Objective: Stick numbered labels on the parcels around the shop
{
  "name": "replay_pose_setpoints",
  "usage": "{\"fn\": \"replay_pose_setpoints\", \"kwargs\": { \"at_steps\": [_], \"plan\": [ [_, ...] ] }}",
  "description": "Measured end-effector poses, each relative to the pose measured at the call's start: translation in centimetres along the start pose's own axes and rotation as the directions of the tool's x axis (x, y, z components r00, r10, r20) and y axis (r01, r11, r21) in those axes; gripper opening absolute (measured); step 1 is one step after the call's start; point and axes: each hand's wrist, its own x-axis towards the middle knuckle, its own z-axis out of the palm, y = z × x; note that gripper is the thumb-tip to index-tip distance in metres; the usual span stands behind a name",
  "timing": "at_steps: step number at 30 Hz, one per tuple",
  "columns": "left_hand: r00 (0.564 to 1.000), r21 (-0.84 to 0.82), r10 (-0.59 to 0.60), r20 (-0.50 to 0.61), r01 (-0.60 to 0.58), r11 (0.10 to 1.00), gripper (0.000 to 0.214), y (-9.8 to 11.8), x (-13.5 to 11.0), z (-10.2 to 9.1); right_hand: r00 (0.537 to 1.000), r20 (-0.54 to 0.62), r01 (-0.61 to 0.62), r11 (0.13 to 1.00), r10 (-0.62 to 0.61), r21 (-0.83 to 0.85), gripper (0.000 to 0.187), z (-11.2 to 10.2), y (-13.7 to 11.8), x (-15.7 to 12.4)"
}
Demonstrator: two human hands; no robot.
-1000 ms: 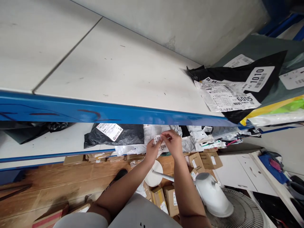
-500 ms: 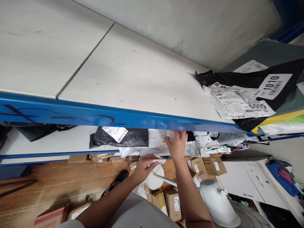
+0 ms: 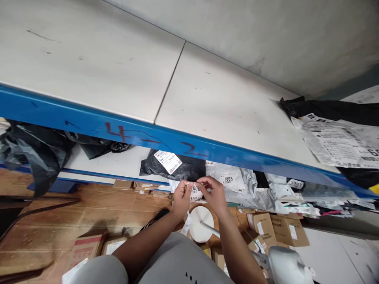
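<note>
Both my hands meet in front of the middle shelf, fingertips pinched at the top of a strip of white number labels [image 3: 195, 194]. My left hand [image 3: 181, 199] grips its left side, and my right hand [image 3: 213, 194] pinches its upper right edge. Right behind my hands lies a black plastic parcel [image 3: 192, 169] with a white shipping label. Beside it on the right, a whitish bubble-wrapped parcel [image 3: 217, 170] bears a label [image 3: 229, 180] reading 1005.
Above runs a white shelf board [image 3: 225, 114] with a blue edge [image 3: 130, 134] marked 4-2. Black bags [image 3: 38, 146] hang over the lower shelf at left. Cardboard boxes [image 3: 262, 227] sit on the floor near a white round base [image 3: 201, 225] with a pole.
My right hand has left the 1005 parcel and come down to the label strip in my left hand. The view has shifted left, so the shelves appear farther right.
</note>
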Motion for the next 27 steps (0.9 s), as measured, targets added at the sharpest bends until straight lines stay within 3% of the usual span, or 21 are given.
{"fn": "replay_pose_setpoints", "kwargs": {
  "at_steps": [3,6,8,12,15,18,20,23,27],
  "plan": [
    [0.999,-0.018,-0.014,-0.05,0.013,1.0,0.034,0.1,0.8,-0.4,0.999,-0.014,0.033,0.998,-0.034,-0.051,0.017,1.1,0.2,1.1],
    [0.995,-0.098,-0.088,0.039,0.091,0.991,0.031,0.6,1.2,-0.9,0.999,-0.041,0.018,0.999,-0.019,-0.032,0.017,1.2,0.2,2.0],
    [0.993,-0.111,-0.097,0.064,0.104,0.988,0.031,1.0,1.6,-1.3,1.0,0.005,0.002,1.0,-0.002,0.001,0.018,1.1,-0.1,2.4],
    [0.993,-0.047,-0.111,-0.041,0.109,0.993,0.04,1.4,2.8,-1.9,0.998,0.06,0.03,0.999,-0.027,-0.036,0.017,1.2,-0.5,3.0],
    [0.961,-0.241,-0.277,0.018,0.273,0.931,0.042,1.5,3.7,-2.1,0.999,-0.009,0.047,0.992,-0.049,-0.12,0.015,1.3,-0.3,3.6],
    [0.943,-0.39,-0.303,0.135,0.332,0.859,0.044,1.6,4.0,-2.1,0.998,-0.025,0.055,0.987,-0.06,-0.154,0.014,1.1,0.0,4.0],
    [0.952,-0.332,-0.258,0.166,0.3,0.894,0.041,1.7,4.0,-2.0,0.998,-0.023,0.06,0.985,-0.065,-0.159,0.013,0.8,0.1,4.2],
    [0.971,-0.116,-0.183,0.154,0.202,0.973,0.029,1.6,3.8,-1.8,0.997,-0.028,0.07,0.982,-0.076,-0.177,0.012,0.6,0.0,4.2],
    [0.977,0.023,-0.184,0.111,0.182,0.983,0.029,0.6,3.0,-2.2,0.998,-0.019,0.055,0.981,-0.059,-0.185,0.01,0.7,0.5,4.7]
  ]
}}
